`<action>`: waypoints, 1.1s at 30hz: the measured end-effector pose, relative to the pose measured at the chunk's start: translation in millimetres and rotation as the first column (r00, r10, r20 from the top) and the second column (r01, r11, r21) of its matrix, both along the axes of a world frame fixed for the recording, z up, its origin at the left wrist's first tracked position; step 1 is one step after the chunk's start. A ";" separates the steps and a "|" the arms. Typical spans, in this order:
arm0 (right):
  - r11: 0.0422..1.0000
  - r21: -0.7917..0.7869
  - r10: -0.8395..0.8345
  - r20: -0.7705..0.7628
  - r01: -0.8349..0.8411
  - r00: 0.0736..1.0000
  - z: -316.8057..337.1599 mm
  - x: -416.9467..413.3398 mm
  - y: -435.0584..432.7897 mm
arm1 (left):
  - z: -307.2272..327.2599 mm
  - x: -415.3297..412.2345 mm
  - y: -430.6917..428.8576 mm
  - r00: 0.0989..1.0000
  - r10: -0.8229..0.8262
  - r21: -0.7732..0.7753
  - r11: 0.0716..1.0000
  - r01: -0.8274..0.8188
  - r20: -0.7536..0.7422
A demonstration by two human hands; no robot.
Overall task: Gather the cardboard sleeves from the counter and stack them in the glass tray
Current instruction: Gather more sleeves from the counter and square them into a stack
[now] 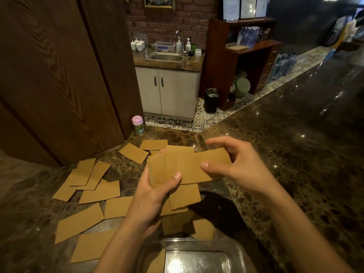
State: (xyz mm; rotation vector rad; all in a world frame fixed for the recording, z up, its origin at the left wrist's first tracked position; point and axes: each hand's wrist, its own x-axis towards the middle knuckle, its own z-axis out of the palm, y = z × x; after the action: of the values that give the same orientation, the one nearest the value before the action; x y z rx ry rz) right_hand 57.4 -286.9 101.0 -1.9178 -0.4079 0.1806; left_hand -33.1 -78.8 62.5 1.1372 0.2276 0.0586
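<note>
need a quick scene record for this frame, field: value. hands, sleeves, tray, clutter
left hand: grips sleeve bundle, fanned, above the counter
right hand: pinches rightmost sleeve of the fan, thumb on its face
loose sleeves: many, flat on the counter, mostly left of the hands, some overlapping
glass tray: bottom of view, below the hands; one sleeve shows at its left wall, inside or under cannot tell
other: pink-lidded jar by the wooden panel
</note>
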 end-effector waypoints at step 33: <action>0.849 -0.471 0.339 0.133 -0.242 0.931 20.9 -24.1 1.8 | 10.7 -10.8 7.8 0.992 -0.098 0.086 0.992 0.091 0.083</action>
State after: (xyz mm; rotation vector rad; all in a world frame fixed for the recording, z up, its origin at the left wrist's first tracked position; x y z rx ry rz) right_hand 33.3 -285.2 121.9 -2.3323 -0.8681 0.2920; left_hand -43.9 -71.0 73.2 1.2229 0.0947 0.0335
